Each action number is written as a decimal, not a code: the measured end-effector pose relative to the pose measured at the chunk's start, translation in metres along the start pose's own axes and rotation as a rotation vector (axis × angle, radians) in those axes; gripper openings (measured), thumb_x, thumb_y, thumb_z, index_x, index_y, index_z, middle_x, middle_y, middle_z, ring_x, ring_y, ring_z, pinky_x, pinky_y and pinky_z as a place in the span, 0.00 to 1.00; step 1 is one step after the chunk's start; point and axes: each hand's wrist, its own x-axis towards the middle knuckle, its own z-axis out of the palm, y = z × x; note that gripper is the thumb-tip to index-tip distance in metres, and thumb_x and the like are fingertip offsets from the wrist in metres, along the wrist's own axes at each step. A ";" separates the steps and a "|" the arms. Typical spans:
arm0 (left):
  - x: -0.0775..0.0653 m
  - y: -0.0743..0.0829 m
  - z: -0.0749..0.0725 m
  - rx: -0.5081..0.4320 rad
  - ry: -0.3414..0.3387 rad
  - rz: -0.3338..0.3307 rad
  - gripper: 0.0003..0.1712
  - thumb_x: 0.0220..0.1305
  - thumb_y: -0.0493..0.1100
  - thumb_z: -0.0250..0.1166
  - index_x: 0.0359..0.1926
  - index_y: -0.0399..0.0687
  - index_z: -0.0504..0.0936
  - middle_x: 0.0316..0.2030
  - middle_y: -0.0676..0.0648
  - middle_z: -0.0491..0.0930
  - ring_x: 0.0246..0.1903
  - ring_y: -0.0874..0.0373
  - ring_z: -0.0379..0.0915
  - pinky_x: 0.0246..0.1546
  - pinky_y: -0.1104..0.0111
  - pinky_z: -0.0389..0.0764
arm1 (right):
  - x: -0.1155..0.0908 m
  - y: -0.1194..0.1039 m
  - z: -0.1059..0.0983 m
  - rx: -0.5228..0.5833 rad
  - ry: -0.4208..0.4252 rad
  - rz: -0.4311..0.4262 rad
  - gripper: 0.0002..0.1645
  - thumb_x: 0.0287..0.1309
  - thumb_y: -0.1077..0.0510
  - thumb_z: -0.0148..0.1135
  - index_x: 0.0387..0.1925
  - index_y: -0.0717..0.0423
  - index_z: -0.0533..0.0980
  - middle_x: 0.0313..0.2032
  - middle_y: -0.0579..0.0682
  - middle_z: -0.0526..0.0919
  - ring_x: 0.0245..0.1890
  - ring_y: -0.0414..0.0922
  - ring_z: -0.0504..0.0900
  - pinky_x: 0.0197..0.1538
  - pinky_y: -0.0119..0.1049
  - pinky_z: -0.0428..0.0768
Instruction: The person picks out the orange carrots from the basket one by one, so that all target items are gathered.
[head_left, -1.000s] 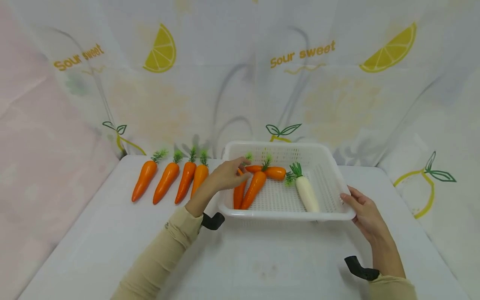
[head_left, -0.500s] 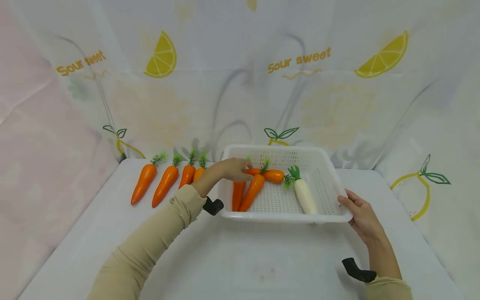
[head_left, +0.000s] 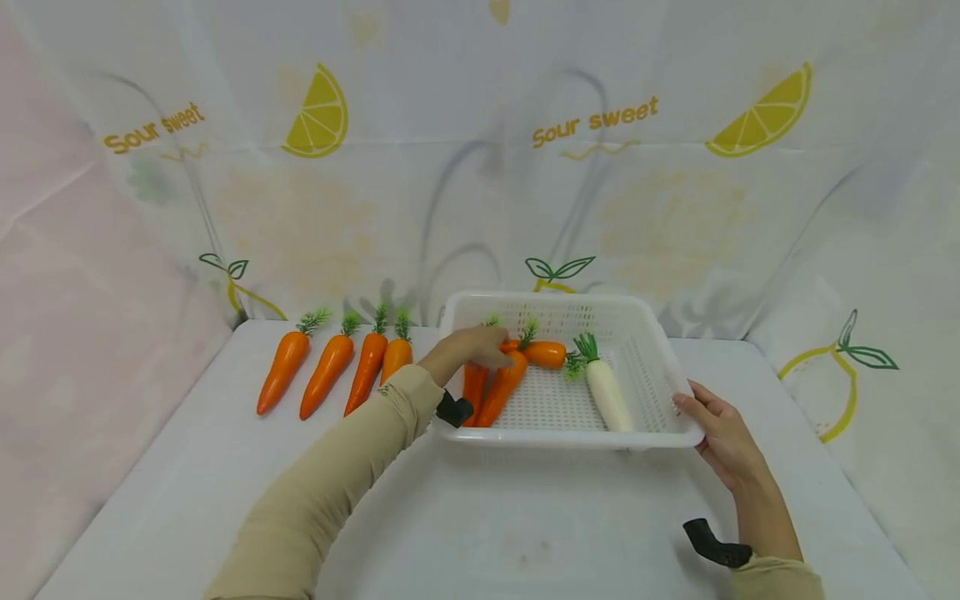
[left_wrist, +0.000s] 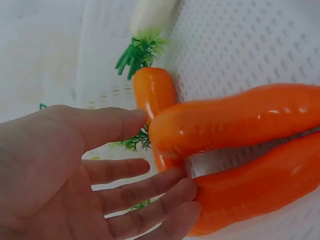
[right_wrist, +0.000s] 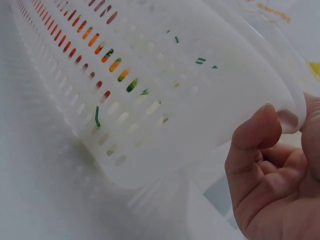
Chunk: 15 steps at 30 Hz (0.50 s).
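Note:
A white plastic basket point(head_left: 570, 437) holds three orange carrots with green tops and one white radish point(head_left: 609, 396). My left hand point(head_left: 480, 346) reaches in over the basket's left side. In the left wrist view its straight, spread fingers lie close to the top ends of two carrots, the upper carrot point(left_wrist: 235, 120) and the lower carrot point(left_wrist: 260, 185); whether they touch is unclear. The third carrot point(head_left: 547, 355) lies crosswise behind these. My right hand point(head_left: 723, 433) pinches the basket's right rim, its thumb on one side and curled fingers beneath, as the right wrist view shows.
Several more carrots point(head_left: 327, 375) lie in a slanted row on the white table point(head_left: 525, 517), left of the basket. A cloth backdrop point(head_left: 420, 200) with lemon prints hangs right behind the table's far edge.
My left hand has shifted slightly right and toward the front carrots' tops. The left forearm has moved right too. The right hand keeps its grip on the rim, and the basket has stayed put.

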 end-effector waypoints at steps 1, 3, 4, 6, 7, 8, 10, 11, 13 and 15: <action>0.003 0.000 0.001 0.004 0.009 -0.014 0.31 0.65 0.50 0.57 0.66 0.44 0.65 0.57 0.44 0.73 0.45 0.53 0.73 0.49 0.64 0.77 | 0.000 0.000 0.000 0.002 0.001 -0.003 0.38 0.68 0.54 0.51 0.71 0.65 0.49 0.45 0.32 0.80 0.42 0.32 0.81 0.40 0.28 0.82; 0.008 0.001 0.005 0.016 0.031 -0.043 0.29 0.64 0.51 0.58 0.63 0.44 0.68 0.52 0.45 0.75 0.40 0.53 0.74 0.42 0.66 0.79 | -0.001 0.001 0.000 0.013 0.002 -0.007 0.37 0.68 0.55 0.51 0.71 0.64 0.50 0.44 0.32 0.80 0.42 0.32 0.81 0.40 0.28 0.82; 0.010 0.001 0.007 0.032 0.047 -0.051 0.28 0.63 0.52 0.59 0.61 0.45 0.69 0.49 0.45 0.76 0.38 0.54 0.73 0.40 0.67 0.78 | -0.001 0.001 0.000 0.016 0.001 -0.010 0.36 0.68 0.55 0.51 0.71 0.64 0.51 0.44 0.33 0.80 0.41 0.32 0.81 0.40 0.28 0.82; 0.014 0.001 0.010 0.070 0.080 -0.067 0.25 0.62 0.53 0.59 0.56 0.46 0.72 0.44 0.47 0.76 0.37 0.54 0.71 0.38 0.68 0.75 | -0.001 0.001 0.001 0.023 -0.002 -0.014 0.35 0.68 0.55 0.51 0.70 0.62 0.53 0.45 0.33 0.80 0.42 0.32 0.81 0.40 0.28 0.82; 0.015 0.002 0.012 0.090 0.091 -0.077 0.24 0.61 0.54 0.60 0.54 0.47 0.73 0.42 0.47 0.76 0.37 0.54 0.70 0.37 0.68 0.73 | -0.001 0.002 0.001 0.026 -0.006 -0.017 0.34 0.68 0.55 0.50 0.70 0.62 0.53 0.45 0.33 0.80 0.42 0.33 0.81 0.40 0.29 0.82; 0.016 0.002 0.014 0.108 0.099 -0.083 0.24 0.61 0.55 0.60 0.53 0.47 0.74 0.41 0.48 0.77 0.36 0.54 0.70 0.37 0.67 0.72 | -0.001 0.002 0.001 0.023 -0.011 -0.021 0.34 0.69 0.55 0.50 0.70 0.63 0.53 0.45 0.34 0.80 0.42 0.33 0.81 0.40 0.29 0.82; 0.018 0.003 0.017 0.132 0.111 -0.095 0.25 0.60 0.57 0.61 0.51 0.47 0.75 0.40 0.49 0.77 0.36 0.54 0.69 0.39 0.66 0.71 | 0.000 0.002 0.001 0.012 -0.020 -0.028 0.34 0.69 0.55 0.50 0.69 0.63 0.53 0.45 0.34 0.80 0.42 0.33 0.81 0.40 0.29 0.82; 0.019 0.003 0.018 0.143 0.114 -0.102 0.25 0.60 0.58 0.61 0.51 0.47 0.76 0.40 0.49 0.78 0.36 0.55 0.70 0.39 0.66 0.71 | 0.000 0.002 0.001 0.009 -0.023 -0.031 0.34 0.69 0.54 0.49 0.69 0.64 0.53 0.45 0.34 0.80 0.42 0.33 0.81 0.40 0.29 0.82; 0.020 0.003 0.019 0.156 0.113 -0.109 0.27 0.59 0.60 0.62 0.50 0.47 0.77 0.40 0.49 0.79 0.36 0.55 0.70 0.40 0.65 0.73 | 0.000 0.002 0.001 0.000 -0.030 -0.036 0.34 0.69 0.54 0.49 0.69 0.65 0.52 0.45 0.35 0.80 0.43 0.33 0.81 0.40 0.29 0.82; 0.021 0.003 0.020 0.159 0.111 -0.111 0.28 0.57 0.61 0.63 0.51 0.47 0.77 0.41 0.48 0.79 0.36 0.55 0.70 0.40 0.65 0.73 | 0.000 0.001 0.001 0.003 -0.034 -0.038 0.34 0.69 0.54 0.49 0.69 0.65 0.52 0.46 0.35 0.80 0.43 0.33 0.81 0.40 0.29 0.82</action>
